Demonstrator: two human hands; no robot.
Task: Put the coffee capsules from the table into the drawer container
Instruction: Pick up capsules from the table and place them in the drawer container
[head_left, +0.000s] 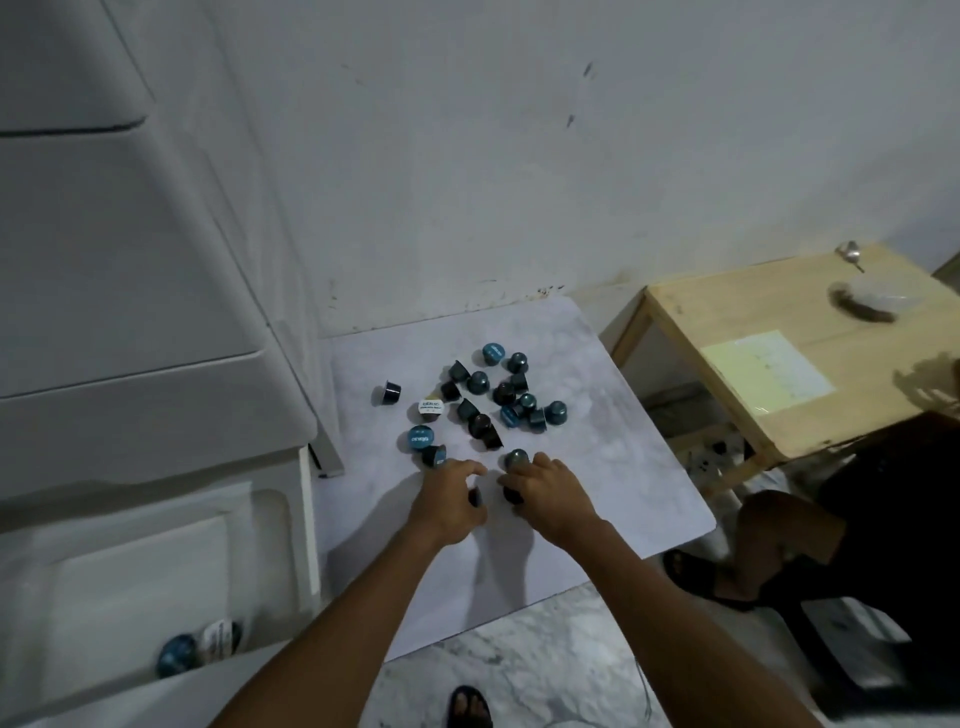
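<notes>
Both forearms reach out from below me, angled toward the middle of the low marble-patterned table (597, 426). My left hand (452, 501) is curled palm-down, its fingers closed round a dark capsule (475, 497) of which I see only a sliver. My right hand (550, 491) is likewise cupped over a second dark capsule (511, 493), while its fingertips touch a teal-topped capsule (517, 459) just ahead.

Beyond the hands the loose coffee capsules (483, 400) lie scattered on the table; I count roughly twenty, some upright, some tipped, one lying apart to the left (388, 392). Two blue foil lids and one white lid (431, 408) carry printing, but it is too blurred for me to read.

To the left stands the white drawer container (130, 582), its bottom drawer pulled open with two capsules (200, 647) inside. On the right is a wooden side table (779, 338) bearing a pale paper label I cannot read.
</notes>
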